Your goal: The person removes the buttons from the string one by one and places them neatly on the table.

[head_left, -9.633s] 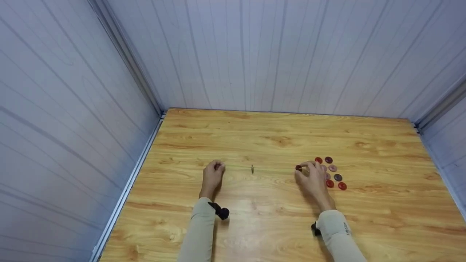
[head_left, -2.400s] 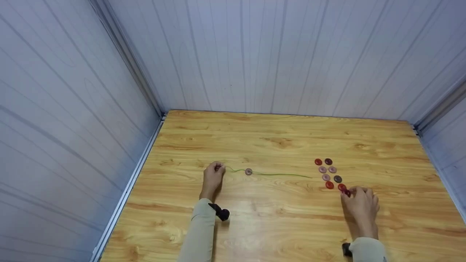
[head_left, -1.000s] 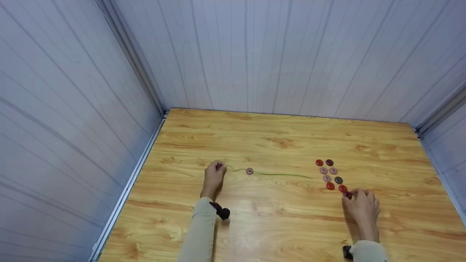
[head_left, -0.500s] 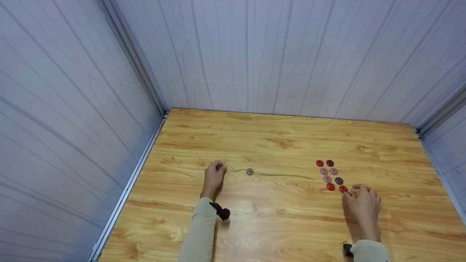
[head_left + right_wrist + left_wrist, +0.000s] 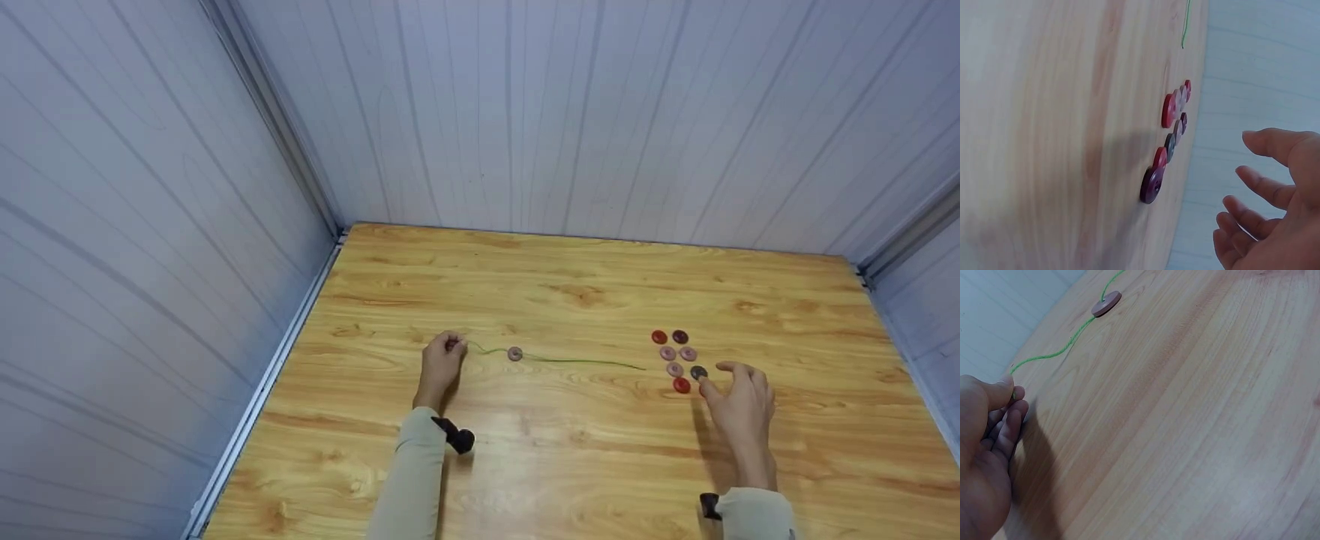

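Note:
My left hand (image 5: 440,367) pinches one end of a green string (image 5: 1044,356) between thumb and fingertips. A pinkish-brown button (image 5: 1107,304) is threaded on that string and lies on the table a short way from the hand. The string's other end trails loose toward the right. My right hand (image 5: 742,412) hovers with spread fingers over the near end of the button group, holding nothing. Below it, a dark maroon button (image 5: 1152,184) touches a red button (image 5: 1160,157); in the head view the hand hides the maroon one.
Several other buttons lie in two rough rows: a red one (image 5: 659,337), a dark maroon one (image 5: 680,337), pink ones (image 5: 667,353), a grey one (image 5: 698,372) and a nearer red one (image 5: 681,385). White panel walls (image 5: 525,120) enclose the wooden table (image 5: 577,465).
Earlier my right hand held the dark maroon button by the string, then set it at the row's near end. It has now let go and lifted off. The string has slackened.

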### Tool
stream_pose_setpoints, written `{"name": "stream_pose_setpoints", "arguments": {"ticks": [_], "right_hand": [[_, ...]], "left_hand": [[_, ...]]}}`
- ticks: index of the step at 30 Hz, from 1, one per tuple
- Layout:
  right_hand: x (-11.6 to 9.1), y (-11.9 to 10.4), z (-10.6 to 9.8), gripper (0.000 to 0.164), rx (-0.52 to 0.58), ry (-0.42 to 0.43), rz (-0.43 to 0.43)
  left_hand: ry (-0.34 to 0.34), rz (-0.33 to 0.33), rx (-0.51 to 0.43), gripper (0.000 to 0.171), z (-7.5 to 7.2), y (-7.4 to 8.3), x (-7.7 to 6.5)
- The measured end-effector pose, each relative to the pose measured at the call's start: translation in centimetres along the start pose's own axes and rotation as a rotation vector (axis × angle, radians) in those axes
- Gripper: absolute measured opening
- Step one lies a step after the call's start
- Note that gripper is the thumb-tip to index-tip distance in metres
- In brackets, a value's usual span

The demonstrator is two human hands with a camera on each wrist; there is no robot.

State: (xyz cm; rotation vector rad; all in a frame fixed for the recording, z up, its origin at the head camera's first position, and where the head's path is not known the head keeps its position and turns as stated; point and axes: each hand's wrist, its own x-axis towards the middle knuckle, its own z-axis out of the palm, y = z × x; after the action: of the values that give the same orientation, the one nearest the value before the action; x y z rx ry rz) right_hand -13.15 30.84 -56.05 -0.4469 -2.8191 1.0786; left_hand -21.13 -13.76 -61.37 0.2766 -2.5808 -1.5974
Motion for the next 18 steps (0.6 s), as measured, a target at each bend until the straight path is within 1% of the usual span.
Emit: {"name": "stream_pose_setpoints", "arguments": {"ticks": [6, 8, 11, 15, 18], "right_hand": [[0.2, -1.2, 0.7, 0.047, 0.048, 0.014, -0.051], [0.2, -1.6, 1.0, 0.048, 0.062, 0.007, -0.065], [0.4, -2.3, 1.4, 0.049, 0.085, 0.005, -0.097], [0.7, -3.3, 1.9, 0.044, 0.106, 0.012, -0.141], [0.8, -4.0, 2.4, 0.042, 0.106, 0.001, -0.155]], "left_hand": [[-0.006, -0.004, 0.008, 0.012, -0.1, -0.1, 0.0], [-0.007, -0.001, 0.009, 0.013, -0.1, -0.1, 0.0], [-0.021, -0.013, -0.007, 0.014, -0.1, 0.0, 0.0], [-0.033, -0.031, -0.027, 0.014, -0.1, 0.0, 0.0], [-0.025, -0.025, -0.025, 0.014, -0.1, -0.1, 0.0]]}}
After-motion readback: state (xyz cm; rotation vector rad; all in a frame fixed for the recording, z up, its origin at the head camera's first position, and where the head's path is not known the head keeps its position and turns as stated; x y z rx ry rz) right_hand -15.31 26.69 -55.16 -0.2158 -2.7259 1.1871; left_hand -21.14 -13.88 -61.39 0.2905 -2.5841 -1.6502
